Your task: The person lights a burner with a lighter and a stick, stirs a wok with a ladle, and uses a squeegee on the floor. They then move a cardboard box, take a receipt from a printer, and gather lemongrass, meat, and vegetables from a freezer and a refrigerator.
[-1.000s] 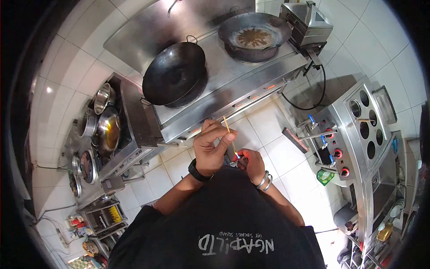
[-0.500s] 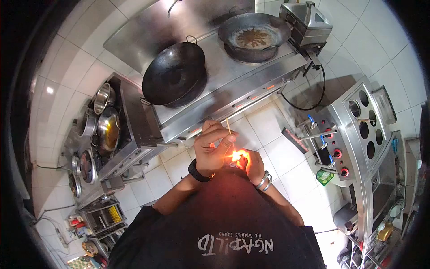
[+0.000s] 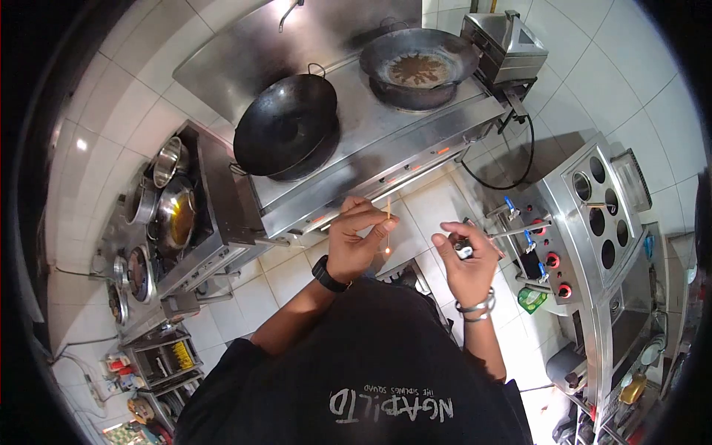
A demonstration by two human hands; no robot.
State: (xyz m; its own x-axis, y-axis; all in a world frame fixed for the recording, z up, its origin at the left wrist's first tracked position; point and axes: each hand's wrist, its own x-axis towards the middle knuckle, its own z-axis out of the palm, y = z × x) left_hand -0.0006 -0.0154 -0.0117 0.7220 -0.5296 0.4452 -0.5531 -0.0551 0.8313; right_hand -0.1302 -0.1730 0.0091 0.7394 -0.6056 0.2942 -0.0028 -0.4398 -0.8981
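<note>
My left hand (image 3: 354, 243), with a black watch at its wrist, pinches a thin stick (image 3: 389, 231) between thumb and fingers. The stick stands nearly upright, and its lower end glows with a small orange point. To the right, my right hand (image 3: 475, 271) is curled around a small lighter (image 3: 463, 249), whose pale end shows between thumb and fingers. Bracelets circle that wrist. The two hands are apart, in front of the steel wok range (image 3: 356, 165). Most of the lighter's body is hidden by the fingers.
A tilted black wok (image 3: 285, 122) and a second wok (image 3: 420, 63) with brown residue sit on the range. At right stands a steel cooker (image 3: 567, 215) with round wells and red knobs. Pots, including a steel pot (image 3: 171, 162), fill the left stove.
The bright flame between my hands is gone, leaving a small glow on the stick's lower end. My right hand has moved away to the right with the lighter; my left hand stays nearly in place.
</note>
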